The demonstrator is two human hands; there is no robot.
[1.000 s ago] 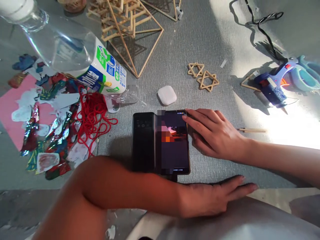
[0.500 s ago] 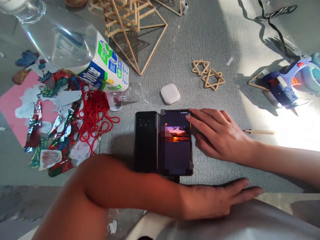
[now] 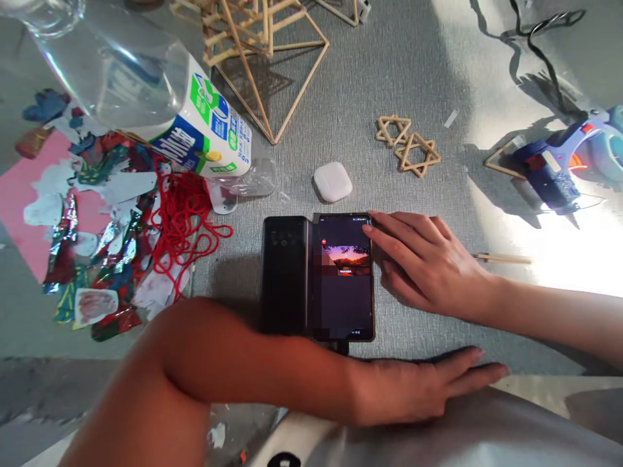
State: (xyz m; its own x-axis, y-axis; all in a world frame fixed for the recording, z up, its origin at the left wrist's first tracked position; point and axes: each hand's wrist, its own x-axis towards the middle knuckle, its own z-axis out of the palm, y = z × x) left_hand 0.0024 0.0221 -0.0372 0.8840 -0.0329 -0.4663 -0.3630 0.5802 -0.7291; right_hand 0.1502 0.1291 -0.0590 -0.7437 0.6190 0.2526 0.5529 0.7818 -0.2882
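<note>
A dark phone [image 3: 344,275] in an open flip case [image 3: 286,275] lies on the grey surface, its screen lit. My right hand [image 3: 428,263] rests flat beside the phone's right edge, fingers stretched out, fingertips touching its top right corner. My left hand [image 3: 418,389] lies flat near the front edge below the phone, fingers stretched to the right, holding nothing. My left forearm crosses in front of the phone's lower end.
A white earbud case [image 3: 333,181] sits just above the phone. Two stick stars [image 3: 409,146] lie to the upper right, a blue glue gun [image 3: 555,165] at far right, and a loose stick [image 3: 503,258]. A plastic bottle [image 3: 160,104], red string [image 3: 182,224], foil scraps [image 3: 92,220] and stick frames [image 3: 257,58] fill the left and back.
The picture on the phone screen has shifted. The view has drifted slightly. Both hands stay where they were.
</note>
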